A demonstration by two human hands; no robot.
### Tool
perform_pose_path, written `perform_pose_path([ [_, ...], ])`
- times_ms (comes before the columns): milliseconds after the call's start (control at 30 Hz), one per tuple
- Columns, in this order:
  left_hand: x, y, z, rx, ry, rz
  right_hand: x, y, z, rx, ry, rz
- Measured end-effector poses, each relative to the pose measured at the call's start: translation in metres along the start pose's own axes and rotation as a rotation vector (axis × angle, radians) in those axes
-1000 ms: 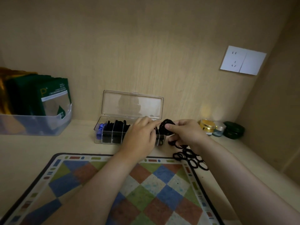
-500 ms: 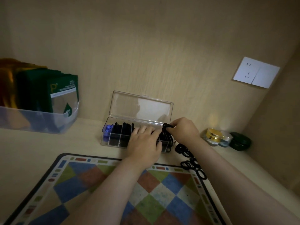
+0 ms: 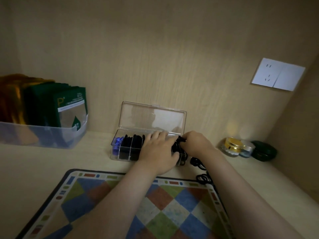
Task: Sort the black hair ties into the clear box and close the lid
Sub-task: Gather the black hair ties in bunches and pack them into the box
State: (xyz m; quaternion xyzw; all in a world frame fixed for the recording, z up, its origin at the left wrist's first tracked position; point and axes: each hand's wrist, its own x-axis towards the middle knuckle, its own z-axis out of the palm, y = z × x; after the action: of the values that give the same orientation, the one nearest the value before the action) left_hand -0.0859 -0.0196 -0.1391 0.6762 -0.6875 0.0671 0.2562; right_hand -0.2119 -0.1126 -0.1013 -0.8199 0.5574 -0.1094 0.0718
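Clear box (image 3: pixel 128 149) standing open against the back wall of a pale wooden shelf, divided into compartments, its lid (image 3: pixel 153 118) tilted upright behind it and leaning near the wall. Blue hair ties (image 3: pixel 117 143) in the leftmost compartment; black hair ties (image 3: pixel 131 147) packed into the compartments just right of them. Left hand (image 3: pixel 159 151) laid palm down over the middle and right part of the box, fingers (image 3: pixel 159 135) spread flat and reaching the rear edge, gripping nothing visible. Right hand (image 3: pixel 196 144) at the right end of the box, fingertips pinched on a bunch of black ties (image 3: pixel 177 146) held over or into the rightmost compartment; which one exactly, hard to tell behind the left hand. More loose black ties (image 3: pixel 200 171) lying on the shelf just right of the box, partly under the right forearm, trailing toward the corner of a checkered mat (image 3: pixel 155 204) in blue, green and rust. To the far left, a translucent bin (image 3: pixel 43 137) holding green sachets (image 3: pixel 69 106) and orange ones behind. To the right, near the side wall, a gold-lidded jar (image 3: pixel 233 145), a small blue-grey jar (image 3: pixel 246 150) touching it, and a dark green case (image 3: pixel 264 150). White wall socket (image 3: pixel 278 74) mounted above them.
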Motion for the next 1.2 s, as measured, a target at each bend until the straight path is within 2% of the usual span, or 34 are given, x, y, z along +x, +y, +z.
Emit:
perform_pose_path([
  [100, 0.015, 0.002, -0.008, -0.050, -0.208, -0.002, -0.005, 0.002, 0.002, 0.067, 0.104, -0.012],
  [167, 0.022, 0.004, -0.011, -0.056, -0.256, -0.002, -0.006, 0.006, 0.002, 0.128, 0.178, -0.016],
  [233, 0.027, 0.005, -0.010, -0.057, -0.265, -0.001, -0.006, 0.010, 0.000, 0.181, 0.170, -0.018],
  [500, 0.029, -0.002, -0.006, -0.081, -0.236, 0.026, -0.001, 0.027, -0.018, 0.266, -0.057, -0.188],
  [633, 0.029, -0.004, -0.007, -0.109, -0.250, 0.018, -0.002, 0.027, -0.026, 0.171, 0.017, -0.199],
  [833, 0.028, -0.004, -0.011, -0.192, -0.197, -0.016, -0.005, 0.020, -0.017, -0.010, -0.012, -0.241],
  [1033, 0.028, -0.005, -0.009, -0.112, -0.279, 0.036, 0.000, 0.024, -0.001, 0.034, -0.096, -0.273],
  [1100, 0.027, -0.004, -0.007, -0.070, -0.271, 0.054, -0.001, 0.025, -0.005, 0.095, -0.057, -0.265],
  [1200, 0.027, -0.005, -0.004, -0.039, -0.239, 0.065, -0.006, 0.028, -0.015, 0.262, 0.130, -0.218],
])
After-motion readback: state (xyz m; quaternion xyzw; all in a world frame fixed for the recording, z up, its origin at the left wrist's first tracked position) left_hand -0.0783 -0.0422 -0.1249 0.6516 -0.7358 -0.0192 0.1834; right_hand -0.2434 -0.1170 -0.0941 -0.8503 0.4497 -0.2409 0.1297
